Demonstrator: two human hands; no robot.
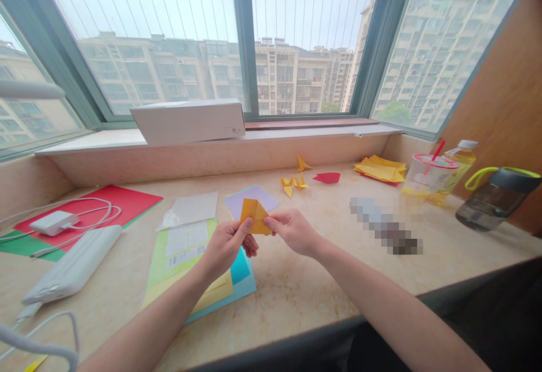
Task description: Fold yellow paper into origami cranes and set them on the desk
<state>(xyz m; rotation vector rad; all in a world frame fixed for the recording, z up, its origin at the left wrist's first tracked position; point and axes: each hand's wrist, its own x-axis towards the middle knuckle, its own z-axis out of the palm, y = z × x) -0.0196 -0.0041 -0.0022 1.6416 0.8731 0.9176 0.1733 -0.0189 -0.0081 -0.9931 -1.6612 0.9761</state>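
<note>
Okay, both hands on the yellow paper (253,209) — folded, held up over the counter (305,281), near the middle of the view. Left hand (228,242): closed on its left side, thumb on the near face, other fingers curled behind and below. Right hand (296,230): thumb and fingers pinching its lower right corner. Both grips closed, hands near each other, paper between them.

Purple sheet (265,194) flat just beyond the paper, partly covered by it. Under and beside the left forearm: green packet (161,262) with a printed label, blue sheets (241,270) sticking out at its right; clear sleeve (195,205) at its far end.

Far side of the counter: small yellow folded pieces (294,184), one more yellow piece (302,163) behind them, red piece (327,178) to their right, then a yellow stack (380,167) with some red at the bottom edge. Right end: cup (427,174) with a red straw, bottle (464,160) behind it, dark tumbler (491,200) with a lime strap. Pixelated patch nearer — can't tell what it is.

Left end: red sheet (135,198) over green sheet (25,245), white charger (54,222) and cable on top, power bank (74,265) nearer. White box (190,123) on the ledge (97,141) by the window (161,11).
</note>
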